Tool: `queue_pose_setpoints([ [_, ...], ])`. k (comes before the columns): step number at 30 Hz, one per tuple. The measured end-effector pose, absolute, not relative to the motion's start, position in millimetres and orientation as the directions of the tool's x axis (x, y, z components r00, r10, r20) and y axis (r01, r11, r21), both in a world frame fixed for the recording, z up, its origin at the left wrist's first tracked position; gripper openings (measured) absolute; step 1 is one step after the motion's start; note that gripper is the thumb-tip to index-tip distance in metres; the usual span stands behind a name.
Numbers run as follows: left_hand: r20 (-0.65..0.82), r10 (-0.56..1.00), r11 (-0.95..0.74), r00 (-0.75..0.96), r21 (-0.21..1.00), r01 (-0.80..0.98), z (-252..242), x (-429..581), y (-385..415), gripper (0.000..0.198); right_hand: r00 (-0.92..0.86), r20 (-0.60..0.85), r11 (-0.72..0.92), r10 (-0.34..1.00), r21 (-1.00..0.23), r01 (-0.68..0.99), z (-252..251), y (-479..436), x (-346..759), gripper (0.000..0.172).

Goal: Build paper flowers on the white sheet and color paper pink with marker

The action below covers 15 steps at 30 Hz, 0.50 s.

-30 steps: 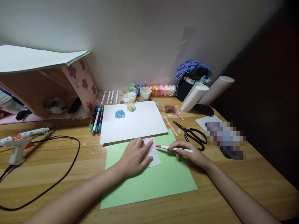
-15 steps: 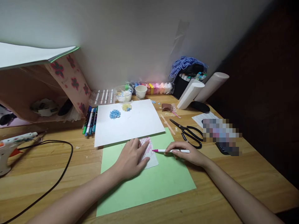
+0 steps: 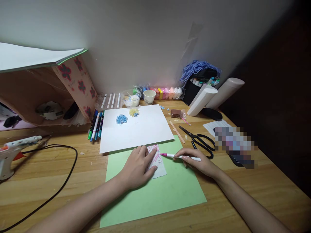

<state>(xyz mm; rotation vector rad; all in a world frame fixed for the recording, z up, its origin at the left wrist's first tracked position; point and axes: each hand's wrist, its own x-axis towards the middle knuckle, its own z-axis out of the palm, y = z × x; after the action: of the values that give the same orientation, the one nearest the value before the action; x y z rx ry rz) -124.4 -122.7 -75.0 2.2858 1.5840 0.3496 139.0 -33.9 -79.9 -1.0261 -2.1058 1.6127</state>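
Observation:
My left hand (image 3: 139, 166) lies flat with fingers apart on a small torn piece of white paper (image 3: 159, 170), which has pink strokes across its upper part. Part of that paper is hidden under the hand. In my right hand (image 3: 196, 161) is a white marker pen (image 3: 181, 157) with a pink tip, pinched between thumb and fingers. Its tip points left at the paper's right edge; whether it touches cannot be told. Beneath the paper is a green sheet (image 3: 179, 191), and a white sheet (image 3: 136, 136) overlaps its far edge.
Blue crumbles (image 3: 121, 119) and yellow crumbles (image 3: 134, 112) sit on the white sheet. Black-handled scissors (image 3: 200, 139) and a wooden stick (image 3: 177, 132) lie right. Several markers (image 3: 96, 125), a glue gun (image 3: 14, 152) with its black cable, and a flowered box (image 3: 77, 85) are left. A paper cup (image 3: 149, 96) stands behind.
The whole view has shifted slightly, so most things appear a little farther right. Both hands keep nearly the same pose, with the marker pen still by the small paper's right edge.

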Motion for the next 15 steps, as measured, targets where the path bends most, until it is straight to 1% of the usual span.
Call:
queue_pose_setpoints([
  [3, 0.005, 0.938, -0.319, 0.348, 0.408, 0.855, -75.5, -123.7, -123.2, 0.057, -0.719, -0.183, 0.144, 0.67, -0.919, 0.368, -80.3, -34.1, 140.0, 0.031],
  [7, -0.001, 0.941, -0.309, 0.337, 0.399, 0.863, -76.0, -123.4, -123.5, 0.058, -0.705, -0.18, 0.132, 0.685, -0.922, 0.363, -78.8, -35.3, 141.6, 0.031],
  [12, 0.004, 0.944, -0.305, 0.329, 0.391, 0.869, -74.9, -123.5, -123.0, 0.058, -0.764, -0.201, 0.187, 0.613, -0.903, 0.387, -74.4, -37.4, 141.5, 0.027],
  [15, 0.008, 0.943, -0.309, 0.333, 0.39, 0.867, -74.7, -123.3, -122.5, 0.058, -0.74, -0.202, 0.181, 0.642, -0.898, 0.402, -74.9, -36.5, 141.9, 0.029],
])
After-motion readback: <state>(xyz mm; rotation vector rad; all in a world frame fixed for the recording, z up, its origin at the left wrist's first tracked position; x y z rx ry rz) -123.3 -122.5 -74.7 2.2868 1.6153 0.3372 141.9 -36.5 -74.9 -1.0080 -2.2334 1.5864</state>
